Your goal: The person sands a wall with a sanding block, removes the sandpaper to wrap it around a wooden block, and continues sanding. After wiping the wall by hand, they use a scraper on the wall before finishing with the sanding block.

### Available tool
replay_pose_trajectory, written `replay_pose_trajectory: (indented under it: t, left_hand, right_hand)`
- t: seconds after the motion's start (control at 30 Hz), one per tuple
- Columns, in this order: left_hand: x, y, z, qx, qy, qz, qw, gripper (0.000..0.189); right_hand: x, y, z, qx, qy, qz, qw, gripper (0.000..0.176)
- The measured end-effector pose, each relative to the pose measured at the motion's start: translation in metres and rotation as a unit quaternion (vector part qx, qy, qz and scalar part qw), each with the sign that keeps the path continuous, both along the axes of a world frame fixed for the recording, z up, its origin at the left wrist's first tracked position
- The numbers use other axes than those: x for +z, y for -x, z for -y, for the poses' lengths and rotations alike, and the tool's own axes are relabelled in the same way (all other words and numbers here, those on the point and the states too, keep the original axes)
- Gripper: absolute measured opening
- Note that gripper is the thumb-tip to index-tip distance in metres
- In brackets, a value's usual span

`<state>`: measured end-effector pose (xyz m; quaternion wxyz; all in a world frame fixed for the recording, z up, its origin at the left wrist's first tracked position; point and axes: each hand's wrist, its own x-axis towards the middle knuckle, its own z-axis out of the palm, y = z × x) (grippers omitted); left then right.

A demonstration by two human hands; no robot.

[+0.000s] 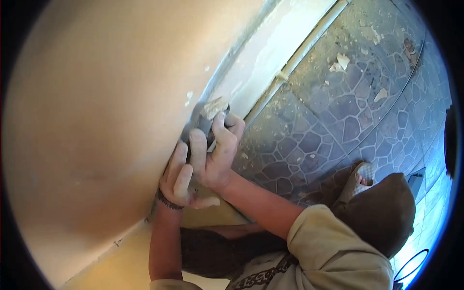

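My right hand [220, 157] grips a dark grey flat-sided tool [205, 126] low on the wall. A rough, pale lump of plaster-like material [214, 108] sits at the tool's upper end. The fingers cover much of the tool, so its exact kind is hidden. Close beside it, against the wall, is my left hand [180, 186], with its thumb stretched out and fingers apart. Both hands look dusted with pale powder. The tan wall [96, 121] meets a grey-white band [261, 60] along the line where the hands are.
A pipe [309, 41] runs along the foot of the wall. Pale broken flakes [342, 62] lie on the stone-patterned floor [309, 140], which a thin cable [386, 108] crosses. My knee in dark cloth [382, 210] and a sandalled foot [363, 174] are at the lower right.
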<state>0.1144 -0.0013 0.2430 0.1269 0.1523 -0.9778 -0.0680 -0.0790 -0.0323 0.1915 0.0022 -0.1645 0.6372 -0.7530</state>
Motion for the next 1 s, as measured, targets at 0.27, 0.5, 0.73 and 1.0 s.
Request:
replay_pose_trajectory:
  t: [0.27, 0.5, 0.73, 1.0]
  left_hand:
    - [0.003, 0.002, 0.001, -0.003, -0.009, 0.017, 1.0, 0.098]
    - [0.004, 0.002, -0.008, 0.035, -0.041, 0.023, 0.998, 0.095]
    - [-0.012, -0.013, -0.005, 0.019, -0.045, -0.028, 0.998, 0.1]
    - [-0.013, -0.023, -0.007, 0.039, -0.07, 0.0, 0.997, 0.105]
  right_hand:
    - [-0.006, -0.051, -0.033, 0.114, 0.021, 0.059, 0.992, 0.05]
    - [-0.019, 0.024, 0.004, 0.065, 0.05, 0.278, 0.957, 0.022]
    - [-0.007, -0.027, -0.02, 0.053, 0.042, 0.138, 0.988, 0.025]
    - [-0.002, -0.037, -0.037, 0.078, 0.067, 0.098, 0.99, 0.022]
